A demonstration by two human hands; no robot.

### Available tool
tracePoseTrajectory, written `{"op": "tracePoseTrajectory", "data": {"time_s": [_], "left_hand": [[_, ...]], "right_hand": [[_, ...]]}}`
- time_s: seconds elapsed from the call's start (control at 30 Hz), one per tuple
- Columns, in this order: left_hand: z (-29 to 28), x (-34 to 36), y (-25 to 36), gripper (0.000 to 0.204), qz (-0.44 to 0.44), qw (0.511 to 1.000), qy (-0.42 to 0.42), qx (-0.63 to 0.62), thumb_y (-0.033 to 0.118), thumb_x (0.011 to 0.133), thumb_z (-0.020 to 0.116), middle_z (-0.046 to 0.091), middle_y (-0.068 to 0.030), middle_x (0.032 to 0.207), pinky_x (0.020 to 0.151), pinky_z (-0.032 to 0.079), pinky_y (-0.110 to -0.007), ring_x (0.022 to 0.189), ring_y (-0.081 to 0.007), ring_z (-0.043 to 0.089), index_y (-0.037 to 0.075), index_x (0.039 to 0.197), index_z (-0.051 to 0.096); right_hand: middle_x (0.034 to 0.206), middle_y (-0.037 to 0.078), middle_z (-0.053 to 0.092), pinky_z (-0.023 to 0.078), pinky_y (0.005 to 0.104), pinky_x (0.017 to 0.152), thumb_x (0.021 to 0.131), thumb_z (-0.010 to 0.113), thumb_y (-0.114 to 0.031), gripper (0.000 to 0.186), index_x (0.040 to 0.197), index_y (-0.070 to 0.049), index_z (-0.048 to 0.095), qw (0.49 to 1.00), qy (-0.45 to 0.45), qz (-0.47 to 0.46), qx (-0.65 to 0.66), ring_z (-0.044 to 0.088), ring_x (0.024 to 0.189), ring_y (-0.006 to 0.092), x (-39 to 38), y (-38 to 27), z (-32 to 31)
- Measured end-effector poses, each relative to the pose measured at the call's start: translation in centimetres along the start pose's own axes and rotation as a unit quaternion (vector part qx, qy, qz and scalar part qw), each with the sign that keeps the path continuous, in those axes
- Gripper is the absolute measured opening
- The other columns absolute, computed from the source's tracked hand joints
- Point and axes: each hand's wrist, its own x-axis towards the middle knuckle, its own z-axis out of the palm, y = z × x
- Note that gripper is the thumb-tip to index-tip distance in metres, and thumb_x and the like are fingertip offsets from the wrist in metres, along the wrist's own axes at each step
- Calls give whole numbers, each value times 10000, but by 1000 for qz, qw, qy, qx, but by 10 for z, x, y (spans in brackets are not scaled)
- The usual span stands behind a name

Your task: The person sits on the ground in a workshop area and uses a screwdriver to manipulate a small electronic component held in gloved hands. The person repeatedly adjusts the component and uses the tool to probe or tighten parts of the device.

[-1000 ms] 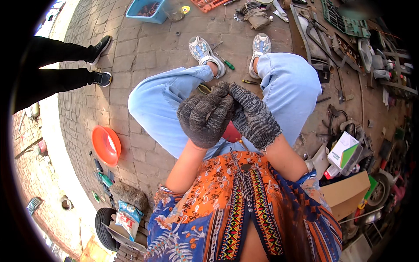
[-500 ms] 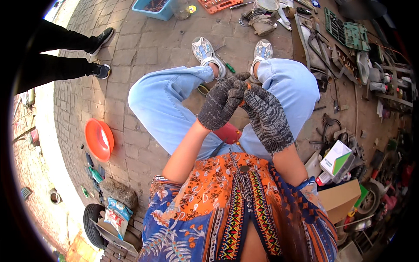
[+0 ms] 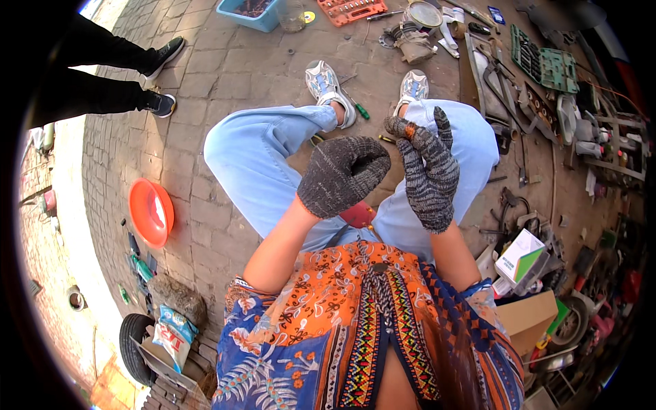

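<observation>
Both of my hands wear dark grey knitted gloves and are held apart above my lap. My left hand (image 3: 342,176) is closed, its fingers curled over and pressed to the thumb; anything inside them is hidden. To its right, my right hand (image 3: 432,174) has its fingers spread, one pointing up and one bent toward the left. An orange patch (image 3: 410,130) shows near the tip of the bent finger. No object is visible in that hand. Past the hands, a green-handled screwdriver (image 3: 362,111) lies on the paving beside my left shoe (image 3: 326,85).
An orange-red basin (image 3: 151,213) stands on the left. Ahead are a blue tub (image 3: 251,19), an orange socket case (image 3: 350,9) and a metal machine part (image 3: 413,46). A green tool case (image 3: 544,60) and a white box (image 3: 521,255) are right. Another person's legs (image 3: 102,91) stand far left.
My hands were together at the fingertips, with orange between them; now they are apart. The left has drawn back with its fingers curled, and the right has turned and spread its fingers.
</observation>
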Motion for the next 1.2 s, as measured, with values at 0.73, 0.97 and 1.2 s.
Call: {"op": "tracePoseTrajectory", "data": {"time_s": [0.73, 0.97, 1.2], "left_hand": [[-47, 25, 15, 156, -10, 991, -90, -102, 56, 753, 666, 666, -48, 872, 740, 484, -271, 811, -118, 606, 2, 900, 663], [-35, 25, 9, 152, -58, 965, -107, -231, 62, 775, 645, 660, -47, 860, 735, 486, -239, 790, -88, 595, -9, 909, 652], [-16, 14, -6, 142, -79, 962, -57, -255, 118, 823, 632, 633, -17, 830, 709, 488, -242, 773, -92, 594, 4, 908, 639]], "right_hand": [[908, 46, 666, 305, 434, 1047, 801, 629, -63, 187, 986, -62, 605, 928, -261, -39, 262, 624, 919, 215, 18, -4, -30], [963, 44, 673, 361, 412, 998, 840, 611, -47, 297, 1129, -37, 546, 836, -295, 89, 454, 618, 938, 168, 4, 7, -33], [967, 120, 657, 494, 342, 825, 842, 594, -11, 254, 1094, 18, 583, 763, -204, 245, 562, 612, 926, 188, -4, 8, -38]]}}
